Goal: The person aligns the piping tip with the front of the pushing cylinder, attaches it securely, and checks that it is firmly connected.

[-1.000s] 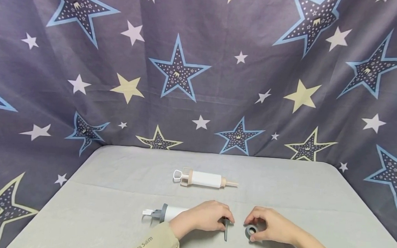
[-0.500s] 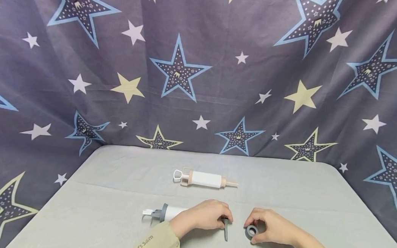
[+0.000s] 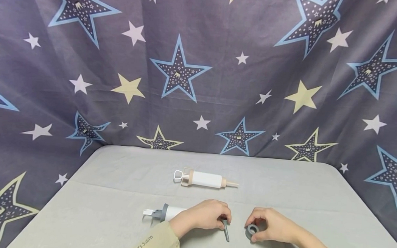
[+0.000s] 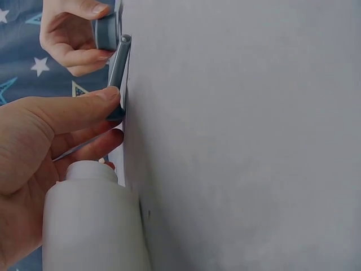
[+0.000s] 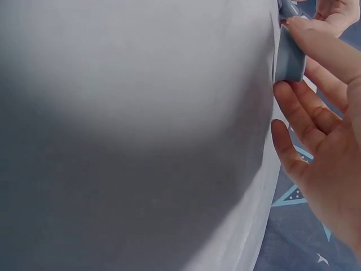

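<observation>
My left hand (image 3: 210, 215) pinches a slim grey nozzle (image 3: 226, 232) between thumb and fingers, its thin end angled toward the near right. Under that wrist lies a syringe-like tube with a white barrel (image 3: 175, 213) and a grey collar and handle (image 3: 160, 214); in the left wrist view the open neck of the barrel (image 4: 93, 226) faces the fingers. My right hand (image 3: 275, 225) grips a grey ring-shaped cap (image 3: 248, 234) by its rim, its hole facing up. In the right wrist view the cap (image 5: 290, 56) stands against the tabletop. Nozzle and cap are apart.
Farther back on the pale grey table (image 3: 111, 206) lies a second syringe-like tube (image 3: 206, 179), white with beige ends and a loop handle. A dark curtain (image 3: 217, 91) with stars hangs behind the table and along its sides.
The nozzle's thin end has swung slightly to the right, while my left hand has shifted a little to the left. The right hand with the cap has barely moved.
</observation>
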`<move>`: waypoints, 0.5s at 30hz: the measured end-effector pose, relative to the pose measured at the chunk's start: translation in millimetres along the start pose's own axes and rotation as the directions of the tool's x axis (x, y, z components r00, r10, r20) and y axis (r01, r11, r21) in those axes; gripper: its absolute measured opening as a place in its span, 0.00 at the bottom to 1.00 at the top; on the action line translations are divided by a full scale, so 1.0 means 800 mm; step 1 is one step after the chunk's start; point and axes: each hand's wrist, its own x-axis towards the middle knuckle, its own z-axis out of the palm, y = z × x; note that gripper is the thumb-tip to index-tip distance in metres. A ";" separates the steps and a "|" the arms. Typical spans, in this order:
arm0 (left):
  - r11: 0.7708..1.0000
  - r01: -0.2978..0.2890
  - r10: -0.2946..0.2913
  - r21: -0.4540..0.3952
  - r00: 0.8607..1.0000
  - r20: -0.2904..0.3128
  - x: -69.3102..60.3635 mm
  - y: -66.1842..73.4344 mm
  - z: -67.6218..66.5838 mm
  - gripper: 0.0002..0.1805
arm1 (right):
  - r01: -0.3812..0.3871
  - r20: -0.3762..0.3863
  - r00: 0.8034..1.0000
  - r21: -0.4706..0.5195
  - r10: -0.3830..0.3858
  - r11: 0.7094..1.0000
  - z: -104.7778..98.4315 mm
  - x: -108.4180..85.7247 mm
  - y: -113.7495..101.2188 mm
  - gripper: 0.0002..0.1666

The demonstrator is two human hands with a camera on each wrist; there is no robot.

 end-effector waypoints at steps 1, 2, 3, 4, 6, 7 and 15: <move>1.000 0.004 -0.004 -0.006 1.000 0.000 -0.001 0.000 0.000 0.09 | -0.007 -0.001 1.000 0.000 0.007 1.000 -0.001 0.001 0.000 0.15; 1.000 0.008 -0.008 -0.011 1.000 -0.001 -0.001 0.000 -0.001 0.09 | -0.014 -0.001 1.000 0.004 0.014 1.000 -0.002 0.002 0.000 0.15; 1.000 0.013 -0.013 -0.015 1.000 -0.002 -0.002 -0.001 -0.001 0.09 | -0.019 -0.001 1.000 0.006 0.019 1.000 -0.003 0.002 -0.001 0.15; 1.000 0.018 -0.018 -0.018 1.000 -0.003 -0.003 -0.001 -0.001 0.09 | -0.021 -0.003 1.000 0.006 0.021 1.000 -0.003 0.003 -0.001 0.15; 0.999 0.024 -0.024 -0.027 1.000 -0.006 -0.003 -0.001 -0.002 0.09 | -0.018 -0.010 1.000 0.001 0.018 1.000 -0.005 0.005 -0.002 0.14; 0.999 0.024 -0.025 -0.028 1.000 -0.007 -0.004 -0.001 -0.003 0.09 | -0.012 -0.014 1.000 -0.002 0.012 1.000 -0.005 0.006 -0.002 0.14; 0.999 0.020 -0.022 -0.036 0.999 -0.044 -0.006 -0.002 -0.010 0.09 | 0.009 -0.071 0.997 0.001 -0.009 1.000 -0.008 0.015 -0.004 0.15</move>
